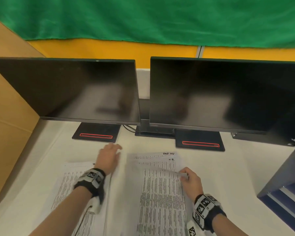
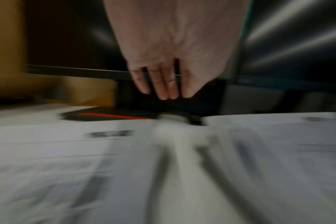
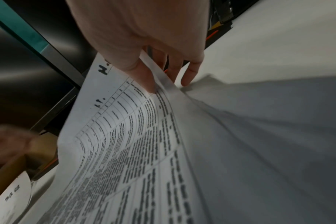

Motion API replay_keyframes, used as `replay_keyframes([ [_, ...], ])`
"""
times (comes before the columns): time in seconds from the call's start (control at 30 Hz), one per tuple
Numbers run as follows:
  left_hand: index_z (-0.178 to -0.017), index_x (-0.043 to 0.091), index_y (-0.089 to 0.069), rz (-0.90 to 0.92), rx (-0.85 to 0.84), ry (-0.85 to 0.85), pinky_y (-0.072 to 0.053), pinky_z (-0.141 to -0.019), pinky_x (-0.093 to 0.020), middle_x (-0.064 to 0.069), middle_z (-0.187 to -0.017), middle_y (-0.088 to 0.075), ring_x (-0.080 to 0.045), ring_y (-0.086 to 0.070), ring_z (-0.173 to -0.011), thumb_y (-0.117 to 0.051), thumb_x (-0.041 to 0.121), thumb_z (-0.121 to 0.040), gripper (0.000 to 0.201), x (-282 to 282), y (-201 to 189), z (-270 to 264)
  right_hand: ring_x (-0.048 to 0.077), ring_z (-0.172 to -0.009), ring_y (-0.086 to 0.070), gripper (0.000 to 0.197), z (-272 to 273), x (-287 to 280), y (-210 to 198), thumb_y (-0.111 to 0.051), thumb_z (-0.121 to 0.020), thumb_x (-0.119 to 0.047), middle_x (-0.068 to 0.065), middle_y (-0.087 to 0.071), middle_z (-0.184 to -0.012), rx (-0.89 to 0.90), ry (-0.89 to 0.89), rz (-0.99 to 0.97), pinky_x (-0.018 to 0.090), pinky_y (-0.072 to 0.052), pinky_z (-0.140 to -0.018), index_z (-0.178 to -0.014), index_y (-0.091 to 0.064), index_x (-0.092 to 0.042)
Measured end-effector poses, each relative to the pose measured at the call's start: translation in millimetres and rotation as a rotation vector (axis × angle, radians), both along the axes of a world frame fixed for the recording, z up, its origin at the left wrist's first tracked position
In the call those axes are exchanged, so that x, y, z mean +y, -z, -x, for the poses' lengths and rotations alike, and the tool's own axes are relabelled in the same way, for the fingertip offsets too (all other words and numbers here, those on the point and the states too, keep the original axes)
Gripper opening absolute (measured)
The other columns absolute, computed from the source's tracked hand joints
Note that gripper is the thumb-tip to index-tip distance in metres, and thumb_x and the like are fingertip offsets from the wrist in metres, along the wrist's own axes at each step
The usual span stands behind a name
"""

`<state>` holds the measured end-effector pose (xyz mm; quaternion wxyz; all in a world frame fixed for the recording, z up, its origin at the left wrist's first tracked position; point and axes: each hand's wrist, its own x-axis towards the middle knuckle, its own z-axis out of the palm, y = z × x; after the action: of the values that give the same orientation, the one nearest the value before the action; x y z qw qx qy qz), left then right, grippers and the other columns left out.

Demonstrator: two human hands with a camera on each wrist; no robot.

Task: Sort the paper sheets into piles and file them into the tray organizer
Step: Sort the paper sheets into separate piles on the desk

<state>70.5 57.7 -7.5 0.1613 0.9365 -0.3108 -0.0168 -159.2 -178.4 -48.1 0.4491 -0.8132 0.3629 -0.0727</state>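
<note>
head view: printed table sheet (image 1: 160, 184), right edge pinched, curling up.

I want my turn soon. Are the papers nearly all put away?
Not yet. One pile lies sorted on the left. The right hand pinches the top sheet of the main stack; the left hand holds nothing. The tray organizer is only partly in view; filing seems left.
</note>
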Motion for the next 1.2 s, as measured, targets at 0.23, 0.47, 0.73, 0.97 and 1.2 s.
replay_keyframes([
  [0.23, -0.117, 0.020, -0.057, -0.153, 0.167, 0.333, -0.042, -0.095, -0.035, 0.000, -0.114, -0.055, -0.019, -0.051, -0.105, -0.046, 0.027, -0.094, 0.027, -71.6, 9.9, 35.3, 0.023, -0.094, -0.055, 0.010, -6.6, -1.7, 2.4, -0.054, -0.089, -0.011, 0.004, -0.053, -0.097, 0.082, -0.066, 0.098, 0.038, -0.046, -0.089, -0.092, -0.059, -0.019],
  [0.47, -0.096, 0.019, -0.055, -0.133, 0.179, 0.299, -0.037, -0.075, -0.025, 0.007, -0.090, -0.043, -0.014, -0.046, -0.084, -0.056, 0.032, -0.088, 0.015, -74.0, 11.8, 38.8, 0.021, -0.100, -0.050, 0.013, -9.9, -6.9, 3.4, -0.060, -0.087, -0.010, 0.005, -0.045, -0.107, 0.037, -0.053, 0.032, 0.031, -0.041, -0.100, -0.100, -0.061, -0.007],
  [0.73, -0.090, 0.024, -0.051, -0.038, 0.346, 0.247, -0.039, -0.070, -0.027, 0.006, -0.087, -0.054, -0.013, -0.049, -0.079, -0.050, 0.042, -0.091, 0.018, -73.7, 8.3, 43.7, 0.025, -0.078, -0.053, 0.007, -11.5, -5.2, -0.8, -0.061, -0.086, -0.010, 0.006, -0.055, -0.083, 0.005, -0.027, 0.041, 0.017, -0.038, -0.063, -0.088, -0.060, -0.016],
  [0.97, -0.086, 0.023, -0.058, 0.066, 0.410, 0.189, -0.034, -0.059, -0.012, 0.008, -0.081, -0.056, -0.010, -0.051, -0.075, -0.057, 0.018, -0.088, 0.005, -72.1, 2.1, 40.5, 0.012, -0.057, -0.045, 0.025, -12.7, -4.8, -6.1, -0.064, -0.081, -0.002, -0.003, -0.049, -0.063, -0.090, 0.021, -0.022, 0.022, -0.041, -0.058, -0.100, -0.057, -0.018],
  [1.2, -0.086, 0.025, -0.059, 0.063, 0.408, 0.186, -0.043, -0.072, -0.021, -0.002, -0.093, -0.067, -0.017, -0.058, -0.083, -0.056, 0.016, -0.089, 0.010, -68.0, 4.9, 39.0, 0.016, -0.083, -0.064, 0.008, -3.0, -2.0, 0.1, -0.065, -0.082, -0.004, 0.001, -0.067, -0.082, -0.181, 0.084, -0.147, 0.028, -0.050, -0.078, -0.078, -0.061, -0.009],
])
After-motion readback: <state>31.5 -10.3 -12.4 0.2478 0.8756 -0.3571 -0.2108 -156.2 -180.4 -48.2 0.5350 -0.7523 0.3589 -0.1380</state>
